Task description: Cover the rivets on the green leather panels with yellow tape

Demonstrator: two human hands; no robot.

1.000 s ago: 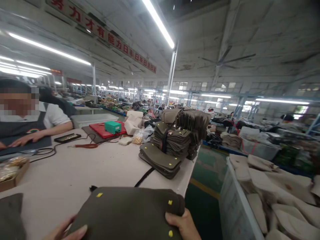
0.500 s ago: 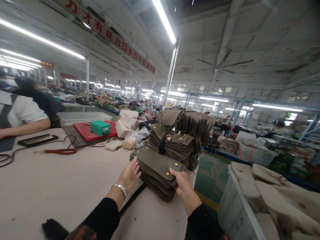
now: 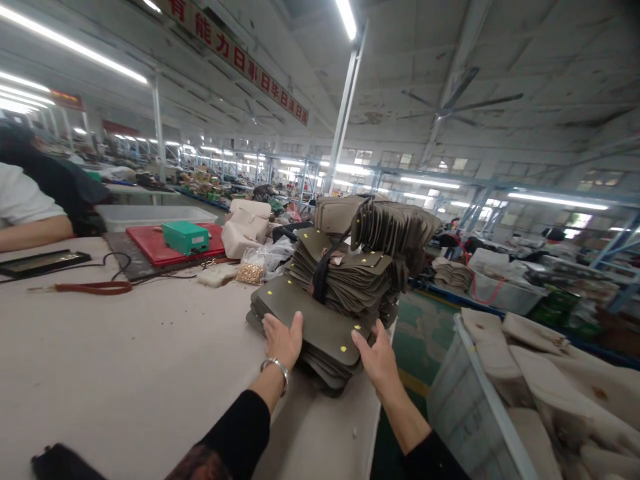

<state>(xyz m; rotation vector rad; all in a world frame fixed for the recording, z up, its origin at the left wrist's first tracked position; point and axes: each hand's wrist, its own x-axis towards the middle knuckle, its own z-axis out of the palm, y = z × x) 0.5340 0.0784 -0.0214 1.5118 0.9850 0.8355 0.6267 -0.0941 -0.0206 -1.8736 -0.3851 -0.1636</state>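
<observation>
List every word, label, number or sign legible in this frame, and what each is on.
"有能力日…日毕日…日…": red characters on the long overhead banner; dots mark blurred characters, and the banner runs out of frame at the top.
Red sign, far left: too blurred to read.
White label on the green box: too small to read.

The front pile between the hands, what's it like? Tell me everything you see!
The front pile is a stack of flat, dark olive-brown pieces with rounded corners, looking like leather. Small yellow marks sit near both ends of its top. It lies on the pale table near the right edge, its layers slightly uneven, in front of a strapped bundle. The left hand is at its near side, the right hand at its right end; exact contact is unclear.
</observation>
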